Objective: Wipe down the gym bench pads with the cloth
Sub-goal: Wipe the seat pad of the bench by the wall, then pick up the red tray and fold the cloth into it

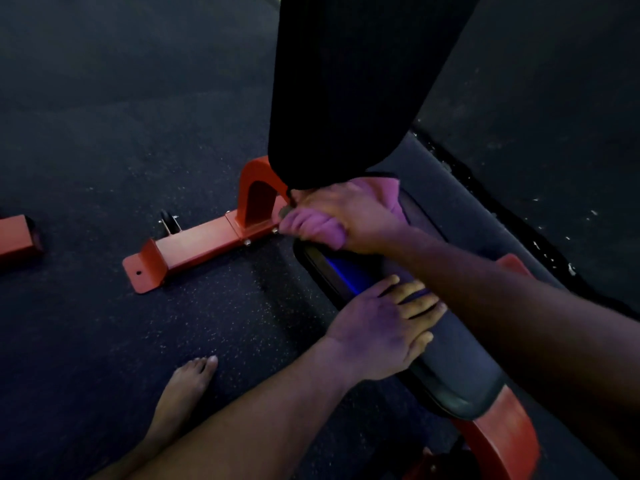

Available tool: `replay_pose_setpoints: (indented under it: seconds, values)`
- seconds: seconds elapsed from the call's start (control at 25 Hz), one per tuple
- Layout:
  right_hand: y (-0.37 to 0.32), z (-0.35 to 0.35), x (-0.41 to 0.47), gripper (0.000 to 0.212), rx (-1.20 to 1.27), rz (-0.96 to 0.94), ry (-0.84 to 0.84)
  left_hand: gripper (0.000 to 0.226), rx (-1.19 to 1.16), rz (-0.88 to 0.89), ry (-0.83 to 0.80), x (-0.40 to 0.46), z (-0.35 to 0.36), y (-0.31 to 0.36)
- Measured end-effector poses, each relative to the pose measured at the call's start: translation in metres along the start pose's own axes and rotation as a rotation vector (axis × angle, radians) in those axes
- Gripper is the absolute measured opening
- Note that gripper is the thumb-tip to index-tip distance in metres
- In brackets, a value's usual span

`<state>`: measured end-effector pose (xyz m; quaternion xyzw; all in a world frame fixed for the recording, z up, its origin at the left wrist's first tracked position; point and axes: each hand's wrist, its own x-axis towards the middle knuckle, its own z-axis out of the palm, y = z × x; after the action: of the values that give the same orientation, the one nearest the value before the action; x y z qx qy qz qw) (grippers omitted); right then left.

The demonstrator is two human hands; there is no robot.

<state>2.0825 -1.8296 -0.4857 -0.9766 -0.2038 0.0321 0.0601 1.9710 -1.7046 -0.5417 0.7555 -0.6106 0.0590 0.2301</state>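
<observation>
Foot (187,386): bare, lower left, on the speckled floor (104,133).
Left hand (381,327): fingers spread flat on the seat pad (460,368), bracing, holding nothing.
Seat pad axis: lower right up toward centre.
Right hand (349,220): nearer the work; fingers curled round the bunched pink cloth (311,223), pressed at the pad's far end.
Back pad (346,81): upright, just above the cloth; likely next, straight up-frame.
In the way: orange frame (207,244) left of the cloth.

Pink cloth (313,225) bunched at far end of dark seat pad (450,362), black back pad (346,81) upright beyond
</observation>
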Motion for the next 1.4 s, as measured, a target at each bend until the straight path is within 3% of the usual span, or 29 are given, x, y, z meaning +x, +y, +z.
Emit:
replay_pose_setpoints:
  seconds: [0.12,0.28,0.36,0.52,0.6,0.72,0.84,1.04,1.16,1.4]
  values:
    - [0.05,-0.025,-0.031,0.027,0.075,0.306,0.148,0.054,0.007,-0.003,-0.07,0.0,0.001,0.001]
    - [0.086,-0.041,-0.061,0.022,0.132,0.729,0.082,0.054,-0.003,0.012,-0.139,0.003,-0.001,-0.007]
    - [0.079,-0.048,-0.089,0.023,0.055,0.787,0.102,0.055,-0.047,0.002,-0.243,0.003,-0.006,-0.007]
    - [0.01,-0.092,-0.178,0.059,0.082,0.755,0.178,0.062,-0.089,-0.126,-0.608,0.025,-0.036,-0.001]
    - [-0.03,-0.126,-0.229,0.057,0.119,0.748,0.227,0.067,-0.127,-0.198,-0.786,0.041,-0.078,0.008]
    - [-0.09,-0.164,-0.297,0.058,0.155,0.903,0.445,0.069,-0.117,-0.282,-0.726,0.042,-0.147,0.027]
    - [-0.158,-0.18,-0.331,0.031,0.308,1.034,0.631,0.069,-0.009,-0.261,-0.701,0.014,-0.195,0.047]
    - [-0.246,-0.171,-0.364,0.009,0.498,1.077,0.87,0.078,0.049,-0.17,-0.658,0.006,-0.24,0.095]
    - [-0.233,-0.164,-0.362,0.011,0.575,1.08,0.866,0.078,0.033,-0.147,-0.659,0.023,-0.227,0.094]
    - [-0.188,-0.187,-0.404,0.017,0.579,1.117,0.756,0.072,-0.189,-0.261,-0.726,0.114,-0.144,0.089]
